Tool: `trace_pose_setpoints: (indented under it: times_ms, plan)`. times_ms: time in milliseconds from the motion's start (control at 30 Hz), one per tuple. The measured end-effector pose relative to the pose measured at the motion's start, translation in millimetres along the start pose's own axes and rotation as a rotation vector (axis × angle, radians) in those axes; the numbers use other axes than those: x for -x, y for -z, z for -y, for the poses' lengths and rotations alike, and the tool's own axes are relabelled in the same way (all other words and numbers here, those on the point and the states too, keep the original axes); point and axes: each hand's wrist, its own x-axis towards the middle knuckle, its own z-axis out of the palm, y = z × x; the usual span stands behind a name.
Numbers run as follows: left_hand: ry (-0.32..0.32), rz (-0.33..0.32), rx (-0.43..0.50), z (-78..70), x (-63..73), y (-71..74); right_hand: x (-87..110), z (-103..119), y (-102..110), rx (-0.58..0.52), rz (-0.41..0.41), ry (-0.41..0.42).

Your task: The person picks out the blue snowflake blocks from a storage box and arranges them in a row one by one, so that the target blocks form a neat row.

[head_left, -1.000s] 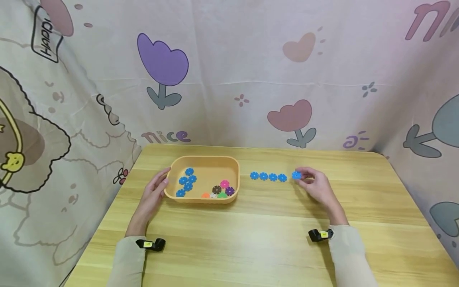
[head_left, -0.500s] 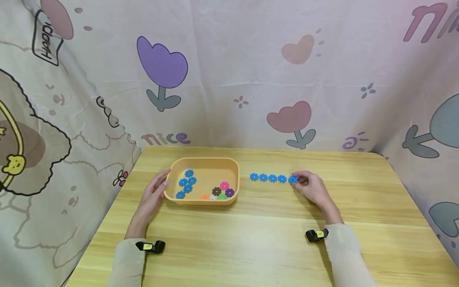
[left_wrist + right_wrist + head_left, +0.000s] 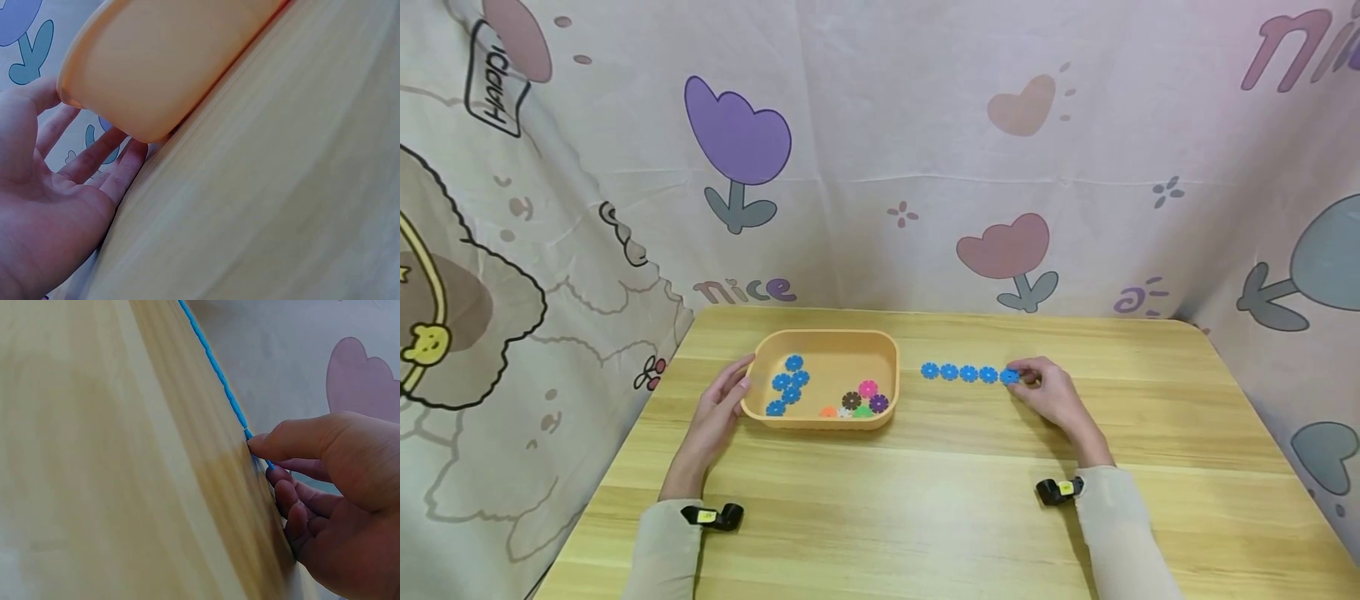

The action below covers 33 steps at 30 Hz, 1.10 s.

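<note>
Right hand point(image 3: 1051, 392) is pinching the end blue disc point(image 3: 1010, 377) between thumb and index finger; the other fingers are lying curled beside them in the right wrist view. That disc is sitting at the right end of a row, with four more blue discs point(image 3: 968, 374) extending to its left. Row is running nearly straight across the table point(image 3: 887, 517), just right of the tray point(image 3: 823, 423). Neighbours are touching or nearly so; can't tell if they're interlocking. Right wrist view is showing the row edge-on, as a thin blue line.

Left hand point(image 3: 718, 408) is resting at the tray's left end: fingers lying slightly spread against the outside, thumb touching the rim by the near-left corner.

Inside the tray, five loose blue discs point(image 3: 791, 395) are lying in a cluster on the left side. Near-right corner is holding a mixed lot: pink disc point(image 3: 868, 389), brown disc point(image 3: 851, 400), purple disc point(image 3: 878, 403), plus green disc point(image 3: 862, 412), white disc point(image 3: 845, 412) and orange disc point(image 3: 827, 412), those three partly hiding behind the near wall.

Both wrists are carrying small black cameras point(image 3: 718, 517) over pale sleeves point(image 3: 662, 550). Printed cloth point(image 3: 865, 100) is hanging behind the table.
</note>
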Motion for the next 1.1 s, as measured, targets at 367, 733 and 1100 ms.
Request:
trace_pose_setpoints:
  times_ms: [367, 733, 1100]
  plan:
    - [-0.021, 0.019, 0.012, -1.1, -0.6, 1.7, -0.7, -0.4, -0.5, -0.018, 0.005, -0.015]
    - [-0.019, 0.012, 0.000, -0.7, 0.6, 0.1, 3.4, 1.2, 1.7, -0.047, -0.001, -0.013]
    - [-0.018, 0.010, -0.006, 0.3, 3.4, 0.2, 8.6, 36.3, 2.6, -0.130, -0.037, 0.080]
